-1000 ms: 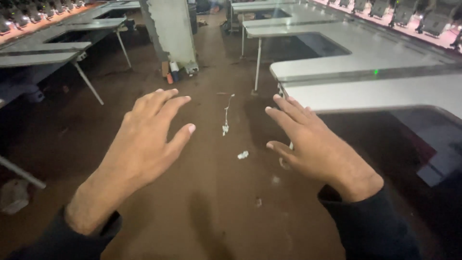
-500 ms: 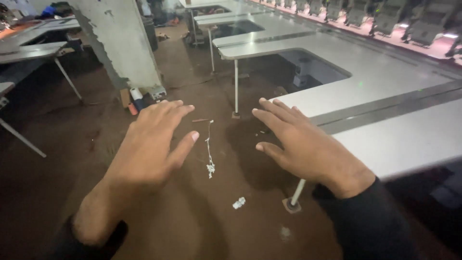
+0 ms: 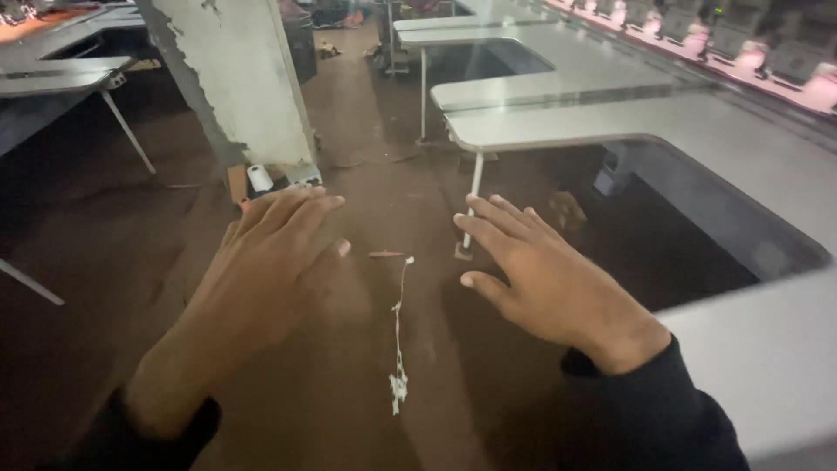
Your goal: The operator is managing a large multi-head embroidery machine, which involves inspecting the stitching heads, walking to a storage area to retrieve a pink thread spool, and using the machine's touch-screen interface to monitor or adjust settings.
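Both hands hover palm down over a brown floor, fingers spread, holding nothing. My left hand is at the lower left and my right hand at centre right, each in a dark sleeve. Between them on the floor lies a thin white thread ending in a small tangle, with a short reddish stick at its upper end. Neither hand touches them.
A chipped white pillar stands ahead on the left with a small white roll at its base. Long grey worktables on thin metal legs run along the right. Another grey table is at far left.
The view has moved forward and turned; the pillar and the right tables are closer. The thread now lies between my hands. Both hands stay spread and empty.
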